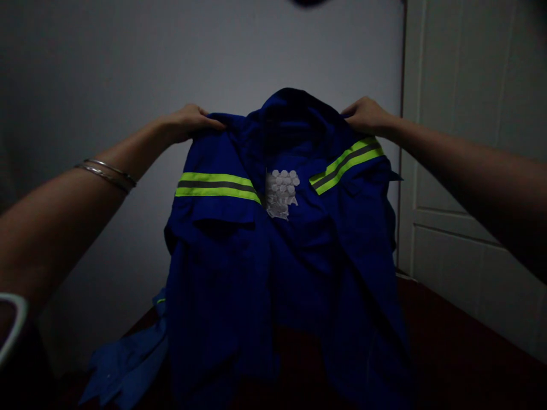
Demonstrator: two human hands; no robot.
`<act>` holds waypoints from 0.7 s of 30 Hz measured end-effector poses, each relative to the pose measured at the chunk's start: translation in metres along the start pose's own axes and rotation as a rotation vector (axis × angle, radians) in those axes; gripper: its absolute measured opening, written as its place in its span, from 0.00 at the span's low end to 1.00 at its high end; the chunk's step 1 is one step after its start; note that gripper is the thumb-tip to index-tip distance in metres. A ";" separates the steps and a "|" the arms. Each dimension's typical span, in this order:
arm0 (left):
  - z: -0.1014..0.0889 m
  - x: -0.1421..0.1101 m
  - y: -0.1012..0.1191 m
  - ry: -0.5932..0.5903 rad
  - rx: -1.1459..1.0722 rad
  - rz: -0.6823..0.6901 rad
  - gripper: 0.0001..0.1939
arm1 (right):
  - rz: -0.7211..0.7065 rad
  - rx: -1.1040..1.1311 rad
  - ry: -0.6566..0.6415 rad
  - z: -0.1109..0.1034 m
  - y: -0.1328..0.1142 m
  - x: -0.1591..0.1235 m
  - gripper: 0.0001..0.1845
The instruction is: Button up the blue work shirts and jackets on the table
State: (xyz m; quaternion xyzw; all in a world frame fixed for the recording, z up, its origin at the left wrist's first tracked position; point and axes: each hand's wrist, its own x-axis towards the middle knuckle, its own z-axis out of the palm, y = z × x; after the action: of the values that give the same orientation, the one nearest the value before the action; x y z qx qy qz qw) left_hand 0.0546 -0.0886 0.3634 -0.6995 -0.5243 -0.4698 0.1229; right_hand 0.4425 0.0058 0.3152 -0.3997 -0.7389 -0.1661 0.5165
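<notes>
1. The left hand [188,121], below whose wrist thin bangles [106,173] sit, pinches the shoulder of the blue work jacket [226,256]; a firm pinch near the seam should keep that side from sagging.
2. Lower left, a lighter blue garment [128,359] lies beside the jacket; keeping the two apart would avoid snagging.
3. The jacket hangs in the middle, front open towards the wearer of the camera, between both hands. Steady outward tension should keep the collar [286,99] spread and the pale hexagon-patterned patch [282,191] inside exposed.
4. The right hand [370,117] grips the other shoulder. The reflective bands slant unevenly, so levelling both shoulders would help the panels hang straight.
5. Below, over the dark red surface [453,330], the hem is too dark to tell whether it touches.
</notes>
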 end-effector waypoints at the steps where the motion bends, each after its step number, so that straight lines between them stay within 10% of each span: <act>1: -0.001 -0.001 -0.001 -0.025 -0.019 -0.010 0.24 | 0.010 -0.008 -0.003 -0.001 -0.001 0.000 0.36; 12: 0.001 -0.006 -0.010 0.388 0.727 0.336 0.38 | 0.014 -0.067 0.056 -0.001 -0.009 -0.011 0.33; 21: 0.010 -0.020 -0.005 0.226 0.439 0.247 0.44 | -0.041 0.016 0.091 0.009 0.000 -0.017 0.39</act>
State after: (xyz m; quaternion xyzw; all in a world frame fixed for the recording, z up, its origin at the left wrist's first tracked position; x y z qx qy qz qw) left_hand 0.0554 -0.0920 0.3401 -0.6577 -0.5073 -0.4015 0.3858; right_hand 0.4391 0.0043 0.2966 -0.3723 -0.7240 -0.1889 0.5492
